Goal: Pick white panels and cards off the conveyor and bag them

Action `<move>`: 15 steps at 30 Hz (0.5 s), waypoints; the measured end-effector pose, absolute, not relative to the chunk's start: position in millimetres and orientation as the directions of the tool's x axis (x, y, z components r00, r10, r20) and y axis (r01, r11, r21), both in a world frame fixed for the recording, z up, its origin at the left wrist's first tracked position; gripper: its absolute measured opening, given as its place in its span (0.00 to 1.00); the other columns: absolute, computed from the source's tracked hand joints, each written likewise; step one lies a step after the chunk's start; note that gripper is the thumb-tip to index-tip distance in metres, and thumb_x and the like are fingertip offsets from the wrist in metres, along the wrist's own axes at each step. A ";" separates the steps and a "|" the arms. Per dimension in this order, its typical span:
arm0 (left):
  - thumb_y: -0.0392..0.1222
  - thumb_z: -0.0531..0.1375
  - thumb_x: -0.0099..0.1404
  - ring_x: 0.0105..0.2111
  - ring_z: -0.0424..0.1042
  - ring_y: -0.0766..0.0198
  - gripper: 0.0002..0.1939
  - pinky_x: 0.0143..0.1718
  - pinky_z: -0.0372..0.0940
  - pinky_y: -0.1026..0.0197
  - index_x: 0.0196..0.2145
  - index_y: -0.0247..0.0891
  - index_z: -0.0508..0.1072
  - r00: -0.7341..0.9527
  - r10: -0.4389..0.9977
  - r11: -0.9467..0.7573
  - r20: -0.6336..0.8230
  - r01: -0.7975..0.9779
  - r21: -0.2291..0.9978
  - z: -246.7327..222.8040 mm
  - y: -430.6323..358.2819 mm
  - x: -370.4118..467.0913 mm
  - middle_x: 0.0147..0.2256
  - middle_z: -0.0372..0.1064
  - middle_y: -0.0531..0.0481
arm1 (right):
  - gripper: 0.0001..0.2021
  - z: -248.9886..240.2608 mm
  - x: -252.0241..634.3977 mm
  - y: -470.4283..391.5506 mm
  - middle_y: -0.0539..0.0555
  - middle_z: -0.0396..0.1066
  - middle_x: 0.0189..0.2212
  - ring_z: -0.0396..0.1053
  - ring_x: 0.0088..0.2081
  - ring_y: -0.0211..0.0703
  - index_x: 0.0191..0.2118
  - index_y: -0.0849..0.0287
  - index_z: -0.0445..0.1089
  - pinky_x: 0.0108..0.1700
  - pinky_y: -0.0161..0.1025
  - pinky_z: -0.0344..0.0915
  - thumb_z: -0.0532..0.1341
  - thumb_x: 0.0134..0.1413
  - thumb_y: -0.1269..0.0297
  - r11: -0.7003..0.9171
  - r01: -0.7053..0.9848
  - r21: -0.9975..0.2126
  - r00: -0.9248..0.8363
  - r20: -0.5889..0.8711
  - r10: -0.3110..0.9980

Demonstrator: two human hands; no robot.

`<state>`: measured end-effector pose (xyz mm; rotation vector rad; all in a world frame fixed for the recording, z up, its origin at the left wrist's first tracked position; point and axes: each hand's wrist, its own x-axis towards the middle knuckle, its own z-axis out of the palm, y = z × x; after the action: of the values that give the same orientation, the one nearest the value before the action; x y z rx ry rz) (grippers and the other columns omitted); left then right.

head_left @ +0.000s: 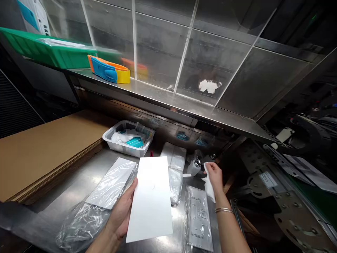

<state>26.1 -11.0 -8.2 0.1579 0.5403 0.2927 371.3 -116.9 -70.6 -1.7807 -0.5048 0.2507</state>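
Note:
My left hand [121, 214] grips a flat white rectangular panel [151, 207] by its left edge, holding it above the metal table. A small round mark shows near the panel's middle. My right hand [214, 175] pinches a white cloth or wipe [209, 184] that hangs down, beside a white pump bottle [194, 167] with a metal top. On the left, a similar white panel in clear plastic [113, 182] lies on the table. Below my right hand, a plastic-wrapped part [199, 218] with raised details lies flat. Behind the held panel is another plastic-wrapped stack [175, 158].
A white basket [126, 150] with wipes and a teal packet stands at the back. Brown cardboard sheets [50, 140] are stacked at left. Above runs a metal shelf [163, 96] with a coloured band [109, 70] and green tray [60, 54]. Machinery [286, 203] flanks the right side.

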 end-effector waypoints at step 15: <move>0.54 0.57 0.60 0.39 0.74 0.52 0.28 0.40 0.67 0.56 0.53 0.35 0.64 0.734 0.470 0.858 -0.491 -0.249 0.450 0.9 -28.4 41.2 0.41 0.74 0.40 | 0.13 -87.5 381.1 -96.7 0.56 0.63 0.36 0.63 0.34 0.43 0.39 0.59 0.72 0.36 0.38 0.56 0.54 0.48 0.73 -0.526 0.744 -0.412 0.626 0.157 0.764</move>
<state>41.2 -28.4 0.9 0.3706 0.6328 0.4050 381.1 -96.7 -87.5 -2.4085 -1.1911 0.0598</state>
